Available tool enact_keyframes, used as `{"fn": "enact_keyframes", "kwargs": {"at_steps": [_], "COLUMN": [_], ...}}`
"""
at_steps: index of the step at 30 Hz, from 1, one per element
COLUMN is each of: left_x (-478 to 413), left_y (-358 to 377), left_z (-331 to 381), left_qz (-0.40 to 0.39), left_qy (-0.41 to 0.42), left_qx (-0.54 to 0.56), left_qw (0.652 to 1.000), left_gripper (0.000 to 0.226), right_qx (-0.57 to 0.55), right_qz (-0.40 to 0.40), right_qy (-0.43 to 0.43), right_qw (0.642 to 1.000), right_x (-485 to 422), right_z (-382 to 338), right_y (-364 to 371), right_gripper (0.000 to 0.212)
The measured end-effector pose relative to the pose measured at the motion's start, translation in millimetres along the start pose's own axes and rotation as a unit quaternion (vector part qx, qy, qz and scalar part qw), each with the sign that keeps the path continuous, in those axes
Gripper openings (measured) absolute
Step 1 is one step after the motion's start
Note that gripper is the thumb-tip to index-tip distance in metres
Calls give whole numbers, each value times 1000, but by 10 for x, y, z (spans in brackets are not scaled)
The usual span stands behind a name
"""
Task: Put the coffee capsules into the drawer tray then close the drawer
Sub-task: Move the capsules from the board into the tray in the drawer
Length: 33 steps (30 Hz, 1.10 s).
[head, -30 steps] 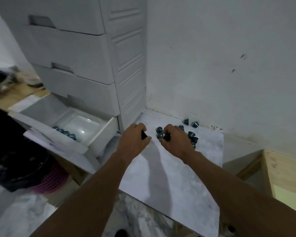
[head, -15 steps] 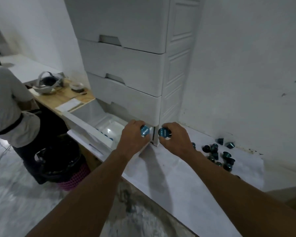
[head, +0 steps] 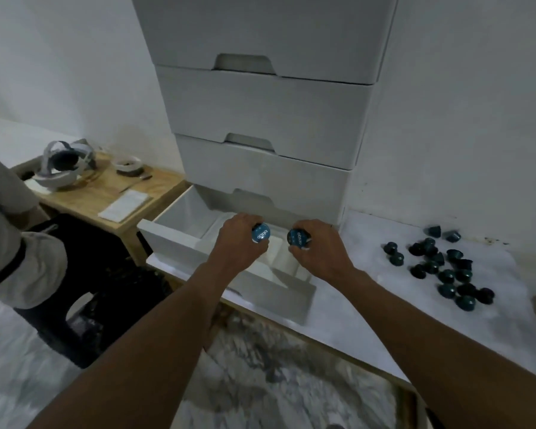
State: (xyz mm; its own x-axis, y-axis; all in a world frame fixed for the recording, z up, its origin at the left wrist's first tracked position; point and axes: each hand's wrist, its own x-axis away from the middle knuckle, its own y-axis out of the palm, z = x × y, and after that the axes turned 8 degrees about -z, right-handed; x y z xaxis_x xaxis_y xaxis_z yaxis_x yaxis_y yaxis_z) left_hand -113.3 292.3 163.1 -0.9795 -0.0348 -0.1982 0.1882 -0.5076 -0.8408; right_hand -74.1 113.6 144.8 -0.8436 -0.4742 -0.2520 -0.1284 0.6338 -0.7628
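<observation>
Holding one round blue foil-topped capsule each, left hand (head: 237, 243) pinching its capsule (head: 260, 235) and right hand (head: 317, 252) pinching the other capsule (head: 298, 237), both grips right above the open drawer (head: 270, 289) of smooth white plastic. Loose pile of dark teal capsules (head: 440, 267) sits on the marbled worktop (head: 369, 305), well right of the drawer.

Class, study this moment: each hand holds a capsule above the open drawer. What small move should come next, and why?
Probably lower both hands and release. The left hand and right hand each grip a blue capsule right over the tray in the open drawer.
</observation>
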Motion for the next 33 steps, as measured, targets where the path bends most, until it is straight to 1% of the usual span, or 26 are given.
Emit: {"fn": "enact_keyframes", "kwargs": {"at_steps": [3, 8, 12, 16, 18, 21, 25, 28, 33], "left_x": [-110, -446, -749, -1015, -1139, -1257, -1377, -1460, -1503], "left_y": [-12, 18, 101, 236, 334, 503, 658, 708, 759], "left_z": [-165, -463, -679, -892, -1019, -1171, -1323, -1413, -1530], "left_qz": [-28, -64, -112, -184, -208, -256, -320, -357, -400], "left_qy": [21, 49, 33, 8, -4, -10, 31, 62, 111], "left_qx": [18, 29, 25, 9, 35, 71, 67, 67, 66], "left_qw": [999, 996, 993, 983, 978, 964, 945, 930, 907], "left_gripper": [39, 38, 36, 40, 42, 44, 43, 42, 45], "right_qx": [4, 35, 36, 36, 40, 46, 63, 67, 87], "right_qz": [-7, -35, -55, -99, -128, -138, -166, -160, -172], "right_qy": [28, 45, 67, 109, 124, 154, 191, 234, 278], "right_qw": [1000, 998, 996, 988, 983, 977, 965, 957, 941], "right_x": [-100, -451, -731, -920, -970, -962, -929, -962, -985], "right_z": [-11, 99, 258, 417, 481, 542, 501, 434, 296], "right_y": [140, 336, 528, 750, 824, 887, 950, 991, 1122], "right_gripper": [31, 26, 27, 36, 34, 32, 28, 26, 23]}}
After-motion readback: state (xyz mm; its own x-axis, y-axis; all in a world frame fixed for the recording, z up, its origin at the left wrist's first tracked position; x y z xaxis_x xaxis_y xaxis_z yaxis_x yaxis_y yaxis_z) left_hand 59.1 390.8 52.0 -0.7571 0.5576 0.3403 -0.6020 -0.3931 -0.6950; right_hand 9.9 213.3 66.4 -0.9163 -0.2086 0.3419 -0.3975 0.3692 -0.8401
